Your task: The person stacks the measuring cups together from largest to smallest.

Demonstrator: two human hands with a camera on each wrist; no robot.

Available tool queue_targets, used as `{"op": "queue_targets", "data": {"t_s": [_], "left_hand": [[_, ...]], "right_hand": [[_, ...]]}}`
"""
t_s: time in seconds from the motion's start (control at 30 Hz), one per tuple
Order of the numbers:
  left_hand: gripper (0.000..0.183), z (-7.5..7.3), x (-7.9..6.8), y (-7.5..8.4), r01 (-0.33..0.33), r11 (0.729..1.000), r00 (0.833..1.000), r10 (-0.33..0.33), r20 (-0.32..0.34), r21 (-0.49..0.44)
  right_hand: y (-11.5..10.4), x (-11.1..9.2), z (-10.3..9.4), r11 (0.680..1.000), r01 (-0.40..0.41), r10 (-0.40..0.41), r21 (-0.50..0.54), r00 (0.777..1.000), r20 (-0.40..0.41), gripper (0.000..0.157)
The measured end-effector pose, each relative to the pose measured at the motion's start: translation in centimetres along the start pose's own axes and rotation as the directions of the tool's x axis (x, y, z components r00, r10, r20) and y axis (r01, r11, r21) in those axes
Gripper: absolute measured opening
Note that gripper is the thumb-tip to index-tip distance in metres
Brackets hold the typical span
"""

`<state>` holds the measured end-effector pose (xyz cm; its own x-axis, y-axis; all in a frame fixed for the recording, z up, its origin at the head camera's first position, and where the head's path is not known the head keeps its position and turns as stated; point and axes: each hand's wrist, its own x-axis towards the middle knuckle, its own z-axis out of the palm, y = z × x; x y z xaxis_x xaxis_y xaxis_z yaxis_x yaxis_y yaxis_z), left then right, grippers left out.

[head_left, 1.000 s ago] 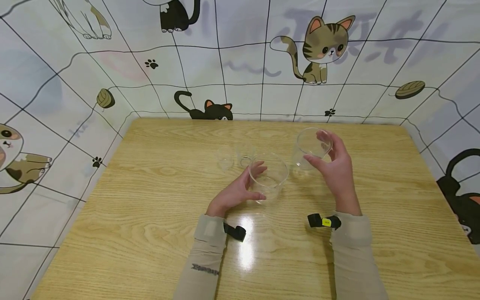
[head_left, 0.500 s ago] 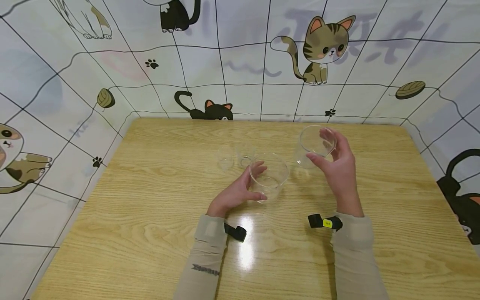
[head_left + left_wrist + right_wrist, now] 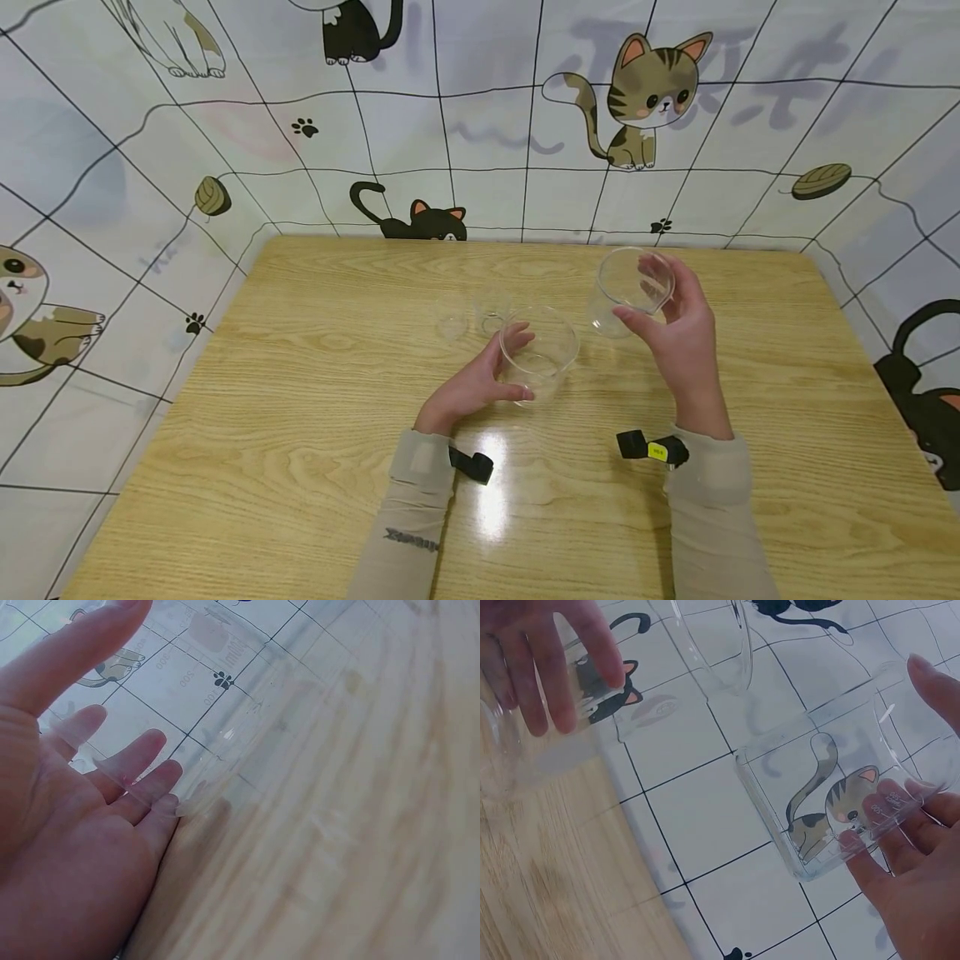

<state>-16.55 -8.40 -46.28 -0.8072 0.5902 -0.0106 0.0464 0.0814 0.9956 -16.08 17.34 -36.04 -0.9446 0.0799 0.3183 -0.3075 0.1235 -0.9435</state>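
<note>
My left hand [image 3: 476,387] spreads thumb and fingers round a large clear beaker [image 3: 551,367], which stands on the table. Printed volume marks show on this beaker's wall [image 3: 217,645] in the left wrist view. To the right and farther back, my right hand [image 3: 678,342] grips a second clear beaker [image 3: 611,308] from its right side, thumb on the near wall. The right wrist view shows the second beaker [image 3: 780,817] held clear of the tabletop and tilted, with fingers seen through its marked wall. Both beakers look empty.
Two small clear vessels, a left one [image 3: 452,325] and a right one [image 3: 491,321], stand left of and behind the left beaker. The wooden table [image 3: 300,417] meets a cat-printed cloth wall [image 3: 495,125] at its back edge.
My right hand has moved slightly right and away, lifting its beaker a little. The left hand and its beaker have stayed put.
</note>
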Motion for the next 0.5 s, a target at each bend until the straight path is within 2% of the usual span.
{"op": "queue_targets", "data": {"t_s": [0.23, 0.43, 0.5], "left_hand": [[0.094, 0.1, 0.0, 0.1, 0.01, 1.0, 1.0, -0.01, -0.007, -0.002], [0.094, 0.1, 0.1, 0.0, 0.024, 1.0, 1.0, -0.024, -0.01, -0.019], [0.094, 0.1, 0.0, 0.4, 0.026, 0.999, 1.0, -0.027, -0.008, -0.026]], "right_hand": [[-0.8, -0.2, 0.2, 0.999, 0.035, -0.036, 0.037, 0.999, 0.009, 0.065], [-1.3, -0.4, 0.5, 0.992, 0.062, -0.063, 0.11, 0.998, 0.009, 0.065], [-1.5, -0.5, 0.7, 0.99, 0.069, -0.071, 0.127, 0.997, 0.013, 0.066]]}}
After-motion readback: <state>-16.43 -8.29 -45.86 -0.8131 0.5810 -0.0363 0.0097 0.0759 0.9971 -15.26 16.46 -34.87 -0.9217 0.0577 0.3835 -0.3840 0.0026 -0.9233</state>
